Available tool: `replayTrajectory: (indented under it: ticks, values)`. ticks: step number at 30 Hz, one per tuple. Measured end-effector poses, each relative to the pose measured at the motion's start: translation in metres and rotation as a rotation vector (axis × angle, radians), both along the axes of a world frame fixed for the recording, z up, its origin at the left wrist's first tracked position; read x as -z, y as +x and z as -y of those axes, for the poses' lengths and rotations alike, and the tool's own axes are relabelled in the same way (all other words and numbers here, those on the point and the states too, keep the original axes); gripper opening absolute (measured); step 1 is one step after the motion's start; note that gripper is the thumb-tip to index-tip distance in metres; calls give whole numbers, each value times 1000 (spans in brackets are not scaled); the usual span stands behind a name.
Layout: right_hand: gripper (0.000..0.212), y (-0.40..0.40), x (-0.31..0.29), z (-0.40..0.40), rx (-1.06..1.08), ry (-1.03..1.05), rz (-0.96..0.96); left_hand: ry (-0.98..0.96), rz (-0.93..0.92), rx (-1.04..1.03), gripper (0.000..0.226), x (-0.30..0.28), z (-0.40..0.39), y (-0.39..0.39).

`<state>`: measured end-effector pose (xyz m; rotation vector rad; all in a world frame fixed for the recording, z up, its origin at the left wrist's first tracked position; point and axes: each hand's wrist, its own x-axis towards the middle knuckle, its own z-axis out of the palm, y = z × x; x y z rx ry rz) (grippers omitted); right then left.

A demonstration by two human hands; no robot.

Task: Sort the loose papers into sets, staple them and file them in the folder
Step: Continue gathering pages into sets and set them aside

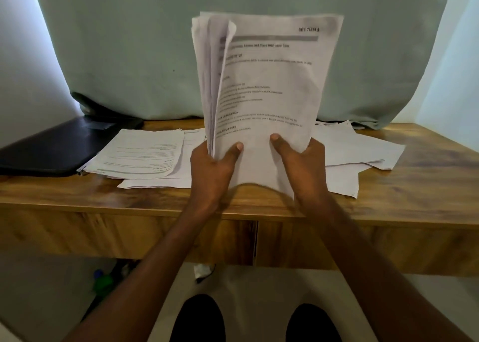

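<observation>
Currently both hands sit at the centre of the frame, close together, clamped on the bottom edge of an upright stack of papers (264,87): the left hand (211,170) pinches its fanned left edge with the thumb in front, and the right hand (302,165) grips the lower right, thumb on the front printed page. More loose sheets (145,152) lie scattered on the wooden bench (427,186) behind the stack, left and right of it. A dark folder (46,155) lies closed at the left edge of the frame. This looks like the sorting step; next, leafing through and separating pages into sets. No stapler is visible.
</observation>
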<state>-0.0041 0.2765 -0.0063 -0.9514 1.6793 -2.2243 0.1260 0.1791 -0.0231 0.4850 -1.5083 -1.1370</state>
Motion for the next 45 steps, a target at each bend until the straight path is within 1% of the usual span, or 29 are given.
replayTrajectory:
  ticks: [3,6,8,11,13,15,17,20,23,27,30,32,34,36,37,39,41,45]
  values:
    - [32,-3,-2,3,17,-11,-27,-36,5,-46,27,-5,7,0]
    - [38,0,20,3,12,76,-40,16,112,-76,40,16,6,0]
    - [40,2,29,3,18,82,-50,24,110,-86,38,25,3,2]
    - [33,-4,28,5,49,54,-88,-13,112,-100,34,20,4,3]
    - [34,-5,35,6,55,111,-97,-42,166,-117,33,23,5,3]
    - [40,-4,44,6,76,191,-107,-64,216,-132,32,29,2,2]
    - [41,-6,43,6,104,189,-101,-86,201,-150,29,26,0,2]
    - [37,-12,37,6,106,191,-118,-126,217,-213,36,20,2,1]
    - [45,-13,45,2,94,272,-169,-144,322,-253,43,28,0,3]
    - [42,-12,46,-1,143,239,-224,-116,286,-274,51,27,1,5]
    - [42,-12,50,0,161,301,-284,-127,341,-313,47,29,0,5]
    - [42,-10,54,-3,150,347,-265,-97,356,-311,46,34,-5,6]
    - [42,-10,53,-4,148,313,-218,-75,304,-305,48,34,-8,6]
    - [43,-11,51,-6,162,296,-227,-76,276,-309,49,32,-8,6]
    - [46,-12,51,-6,164,325,-243,-76,304,-316,49,32,-7,5]
    - [49,-15,51,-7,150,449,-280,-61,405,-327,49,35,-7,4]
    - [49,-17,49,-8,127,504,-271,-46,436,-326,49,34,-10,5]
    - [52,-17,45,-7,150,428,-228,-75,390,-340,46,28,-12,5]
